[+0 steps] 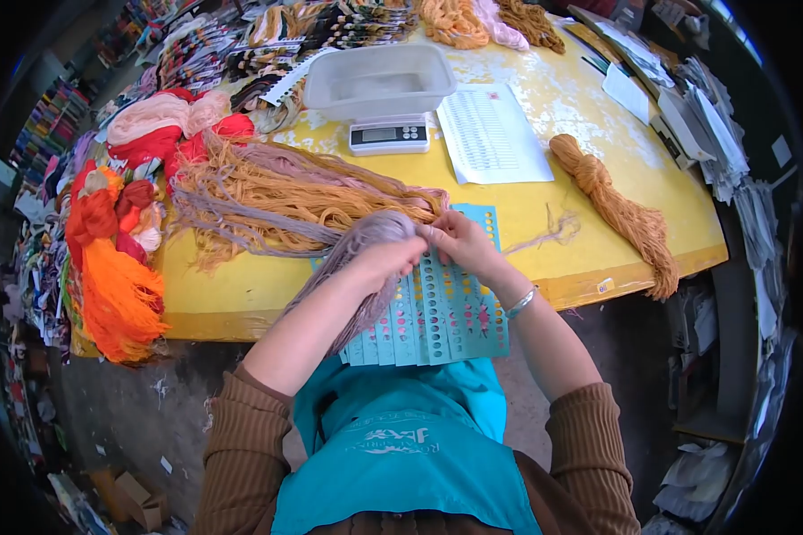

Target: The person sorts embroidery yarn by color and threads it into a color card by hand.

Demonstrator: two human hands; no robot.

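A hank of grey-mauve embroidery thread (pixel 379 234) loops over the table's front edge and hangs down beneath my left forearm. My left hand (pixel 395 259) is closed at the hank, its fingertips curled and partly hidden. Close beside it, my right hand (pixel 462 243) pinches thumb and forefinger together at the hank's right side; any single strand there is too fine to make out. Below both hands, overlapping turquoise thread cards (pixel 455 330) with rows of punched holes and printed flowers stick out past the table edge. Ochre thread bundles (pixel 303 201) lie just beyond my left hand.
On the yellow table (pixel 633 214) stand a digital scale (pixel 389 135) and a clear plastic tub (pixel 379 82). A printed sheet (pixel 493 134) and a twisted ochre hank (pixel 616 209) lie right. Red skeins (pixel 147 147) and orange skeins (pixel 120 285) crowd the left.
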